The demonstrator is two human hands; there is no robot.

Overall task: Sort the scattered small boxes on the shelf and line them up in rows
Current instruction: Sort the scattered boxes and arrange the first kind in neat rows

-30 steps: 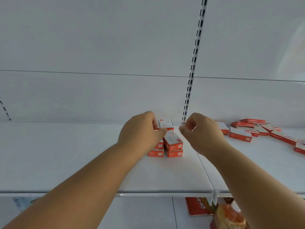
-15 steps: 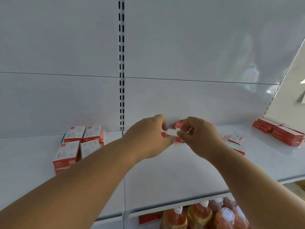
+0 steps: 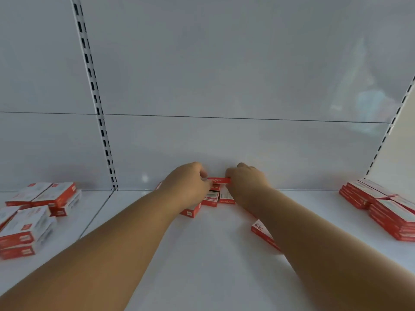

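Both my hands reach to the back of the white shelf [image 3: 213, 254]. My left hand [image 3: 186, 187] and my right hand [image 3: 246, 184] pinch the two ends of one small red-and-white box [image 3: 219, 180], held just above a loose pile of similar boxes [image 3: 212, 197]. One more box [image 3: 189, 212] lies under my left wrist. Another box [image 3: 261, 231] sits partly hidden beneath my right forearm.
Stacked red-and-white boxes in rows [image 3: 33, 214] sit on the shelf's left part. Flatter red boxes are stacked at the far right [image 3: 386, 205]. A slotted upright [image 3: 96, 97] runs up the white back panel. The shelf's right end meets a side wall [image 3: 399, 149].
The view has swung right, away from the stacked boxes. Both hands moved to the loose pile at the back and now hold one box between them.
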